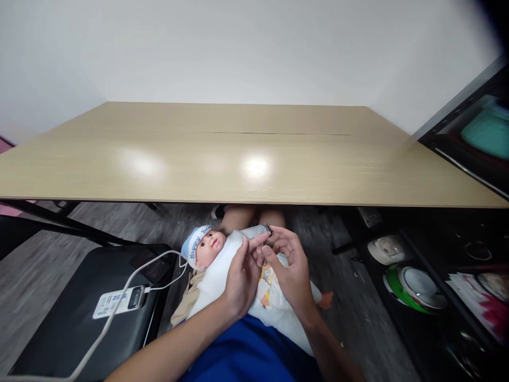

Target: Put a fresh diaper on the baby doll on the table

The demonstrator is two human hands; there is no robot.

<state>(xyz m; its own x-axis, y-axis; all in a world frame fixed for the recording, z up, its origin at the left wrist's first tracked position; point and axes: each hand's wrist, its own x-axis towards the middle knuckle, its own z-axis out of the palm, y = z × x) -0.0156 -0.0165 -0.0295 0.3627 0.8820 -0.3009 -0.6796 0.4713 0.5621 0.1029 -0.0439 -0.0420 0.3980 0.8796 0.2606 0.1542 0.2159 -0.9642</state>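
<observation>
Both hands [238, 276] [288, 265] on doll [214, 265] — head upper-left.

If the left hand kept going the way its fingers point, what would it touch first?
The left hand points up and right, its fingertips already at the doll's sleeved arm. Going on, it would likely meet that sleeve first, then the right hand; depth is unclear.

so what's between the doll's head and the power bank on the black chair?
Head view: only a white cable loops between the doll and the power bank; beneath it, black chair edge and grey floor.
</observation>
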